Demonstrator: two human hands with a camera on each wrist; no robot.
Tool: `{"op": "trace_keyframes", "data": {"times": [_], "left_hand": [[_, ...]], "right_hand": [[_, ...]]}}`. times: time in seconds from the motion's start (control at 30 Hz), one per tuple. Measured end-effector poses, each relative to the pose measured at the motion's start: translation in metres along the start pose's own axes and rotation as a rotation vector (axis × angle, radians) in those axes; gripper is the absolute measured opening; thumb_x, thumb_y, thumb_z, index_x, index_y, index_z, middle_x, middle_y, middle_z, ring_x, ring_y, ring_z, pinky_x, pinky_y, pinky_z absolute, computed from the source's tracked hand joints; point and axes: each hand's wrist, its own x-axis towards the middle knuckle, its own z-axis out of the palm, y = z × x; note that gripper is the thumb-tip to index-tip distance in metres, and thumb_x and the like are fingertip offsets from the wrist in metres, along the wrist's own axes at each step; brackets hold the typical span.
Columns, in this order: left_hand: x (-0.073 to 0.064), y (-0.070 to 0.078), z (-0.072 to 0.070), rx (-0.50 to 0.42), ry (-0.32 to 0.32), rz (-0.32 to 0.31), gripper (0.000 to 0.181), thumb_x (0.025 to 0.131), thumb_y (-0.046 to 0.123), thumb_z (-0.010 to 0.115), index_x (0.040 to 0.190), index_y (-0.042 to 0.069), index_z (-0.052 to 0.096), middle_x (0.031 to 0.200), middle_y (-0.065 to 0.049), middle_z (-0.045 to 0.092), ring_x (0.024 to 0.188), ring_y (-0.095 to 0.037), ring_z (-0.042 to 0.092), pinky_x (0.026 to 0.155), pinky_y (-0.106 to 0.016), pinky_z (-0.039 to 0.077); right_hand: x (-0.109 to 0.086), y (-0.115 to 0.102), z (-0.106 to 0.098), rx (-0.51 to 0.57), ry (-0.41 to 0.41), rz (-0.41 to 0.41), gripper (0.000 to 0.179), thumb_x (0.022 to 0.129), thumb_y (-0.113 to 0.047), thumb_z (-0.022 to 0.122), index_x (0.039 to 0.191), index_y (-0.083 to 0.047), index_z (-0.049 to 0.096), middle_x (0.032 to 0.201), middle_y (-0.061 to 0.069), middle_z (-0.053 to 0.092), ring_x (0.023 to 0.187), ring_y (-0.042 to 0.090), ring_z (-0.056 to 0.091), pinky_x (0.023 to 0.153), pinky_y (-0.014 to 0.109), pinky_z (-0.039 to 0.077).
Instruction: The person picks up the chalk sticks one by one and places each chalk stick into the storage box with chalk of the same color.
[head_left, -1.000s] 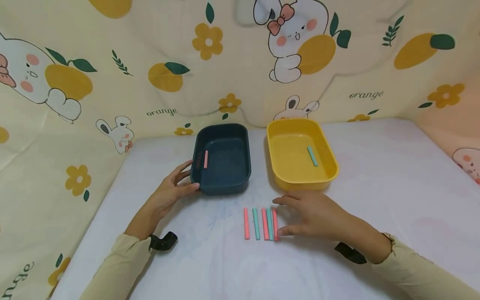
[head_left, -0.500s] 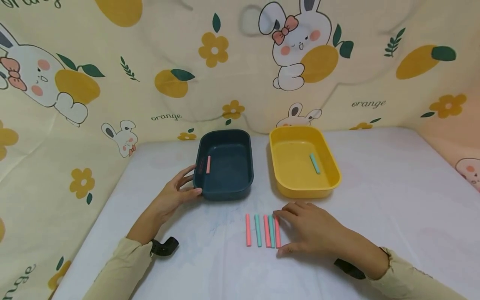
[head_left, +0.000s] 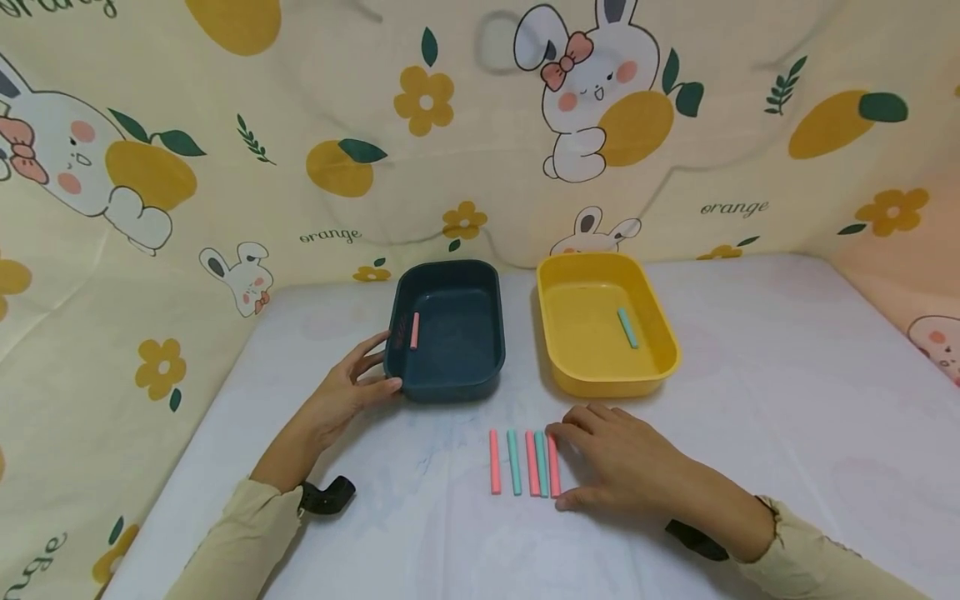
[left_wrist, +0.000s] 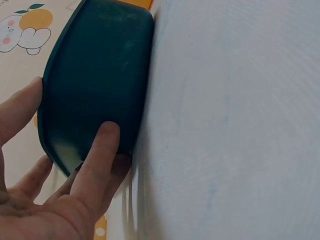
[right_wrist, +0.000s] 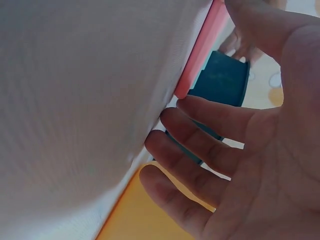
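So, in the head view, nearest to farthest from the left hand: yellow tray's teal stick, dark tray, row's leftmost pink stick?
1. Dark tray, touching left hand.
2. Pink stick, left end of row.
3. Teal stick, inside yellow tray.

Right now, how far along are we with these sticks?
Looks done: one pink stick lies in the dark blue tub, one teal stick in the yellow tub. In hand: the right hand has fingers at the rightmost pink stick, not yet lifted; the left hand touches the dark blue tub. Apparently remaining: two pink sticks and two teal sticks on the table.
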Motion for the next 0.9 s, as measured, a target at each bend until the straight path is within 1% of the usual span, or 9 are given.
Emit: {"op": "trace_keyframes", "data": {"times": [0.2,0.47,0.6,0.7,0.77,0.9], "left_hand": [[-0.0004,-0.0012,-0.0011,0.002,0.004,-0.007,0.086,0.09,0.011,0.073,0.158,0.031,0.024,0.165,-0.01,0.021,0.144,-0.036,0.036,0.093,-0.024,0.053],[-0.0001,-0.0018,-0.0013,0.003,0.009,-0.012,0.086,0.09,0.012,0.074,0.158,0.032,0.024,0.164,-0.009,0.022,0.143,-0.036,0.038,0.094,-0.026,0.053],[-0.0002,-0.0032,-0.0008,0.008,0.005,-0.017,0.085,0.091,0.012,0.073,0.157,0.032,0.024,0.164,-0.009,0.022,0.143,-0.035,0.038,0.096,-0.027,0.053],[0.001,-0.0031,-0.0003,0.012,-0.002,-0.02,0.084,0.091,0.013,0.072,0.157,0.034,0.024,0.164,-0.008,0.022,0.143,-0.035,0.037,0.1,-0.032,0.051],[0.002,-0.0024,-0.0004,0.016,-0.002,-0.019,0.083,0.092,0.014,0.072,0.157,0.035,0.024,0.164,-0.007,0.022,0.144,-0.034,0.036,0.103,-0.035,0.05],[0.0028,-0.0021,-0.0023,0.016,-0.004,-0.016,0.084,0.091,0.014,0.072,0.157,0.034,0.024,0.164,-0.007,0.022,0.145,-0.035,0.035,0.102,-0.034,0.05]], "right_hand": [[0.0016,-0.0026,0.0003,-0.002,-0.015,0.014,0.075,0.074,-0.066,0.075,0.131,-0.021,0.06,0.12,-0.005,0.057,0.114,0.016,0.05,0.103,0.043,0.047],[0.0017,-0.0027,0.0023,-0.016,-0.014,0.001,0.074,0.076,-0.066,0.074,0.132,-0.019,0.06,0.121,-0.004,0.059,0.115,0.017,0.051,0.103,0.043,0.047],[0.0019,-0.0022,0.0023,0.005,-0.016,0.037,0.072,0.076,-0.065,0.075,0.131,-0.019,0.061,0.121,-0.004,0.059,0.113,0.016,0.053,0.101,0.042,0.049],[0.0022,-0.0003,0.0001,0.02,0.017,0.059,0.072,0.075,-0.067,0.075,0.128,-0.02,0.063,0.121,-0.005,0.061,0.108,0.015,0.057,0.096,0.041,0.051],[0.0029,0.0015,-0.0021,0.02,0.048,0.055,0.073,0.074,-0.07,0.073,0.128,-0.02,0.064,0.121,-0.005,0.062,0.104,0.014,0.058,0.093,0.04,0.053],[0.0068,0.0034,-0.0066,0.016,0.109,-0.004,0.075,0.076,-0.069,0.073,0.13,-0.018,0.063,0.121,-0.003,0.063,0.102,0.014,0.06,0.09,0.038,0.054]]}}
